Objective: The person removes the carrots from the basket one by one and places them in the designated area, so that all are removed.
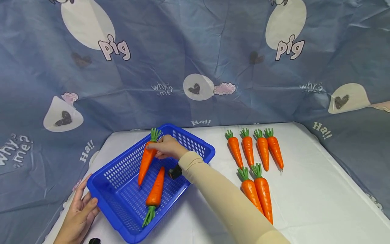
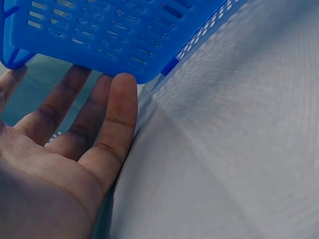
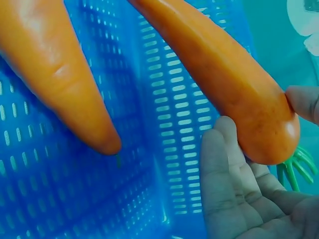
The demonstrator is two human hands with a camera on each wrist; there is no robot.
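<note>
My right hand [image 1: 167, 147] grips an orange carrot [image 1: 147, 161] just below its green top, over the blue basket [image 1: 108, 211]. Its thumb lies on one side of the carrot [image 3: 229, 84] and the fingers on the other, with the tip slanting down into the basket. Another carrot [image 1: 156, 191] rests on the basket floor, green top toward the near side. At the basket's near left corner, my left hand [image 1: 77, 211] touches the outside with fingers mostly extended. In the left wrist view, fingertips meet the lower edge of the basket [image 2: 107, 40].
On the white-covered table [image 1: 307, 189], a row of several carrots [image 1: 247, 149] lies right of the basket. Two more carrots [image 1: 263, 193] lie nearer, partly behind the right sleeve [image 1: 225, 203]. A blue patterned cloth [image 1: 170, 61] rises behind the table.
</note>
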